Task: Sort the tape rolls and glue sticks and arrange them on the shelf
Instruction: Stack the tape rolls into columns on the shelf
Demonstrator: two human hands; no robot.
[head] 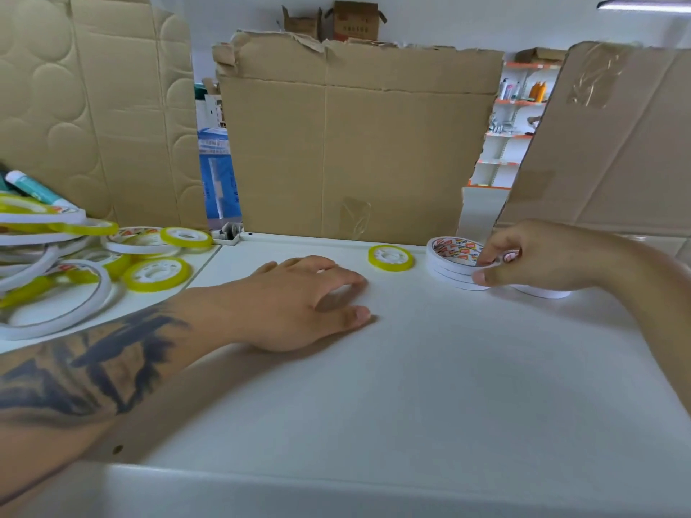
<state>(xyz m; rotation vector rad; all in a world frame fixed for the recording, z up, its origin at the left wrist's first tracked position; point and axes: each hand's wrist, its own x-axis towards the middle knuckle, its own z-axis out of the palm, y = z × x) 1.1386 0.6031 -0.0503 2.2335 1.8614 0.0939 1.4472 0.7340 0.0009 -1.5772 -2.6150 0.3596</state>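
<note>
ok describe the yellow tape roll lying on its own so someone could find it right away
On the white shelf, look near the back edge, below the big cardboard sheet. Between the left hand and the stack of white tape rolls lies one small yellow tape roll, flat, apart from the yellow rolls piled far left.

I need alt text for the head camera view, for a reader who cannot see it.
On a white shelf, a person's right hand holds the top of a stack of white tape rolls, while the left hand rests flat nearby. One small yellow tape roll lies between them; a pile of mixed tape rolls sits far left.
</note>
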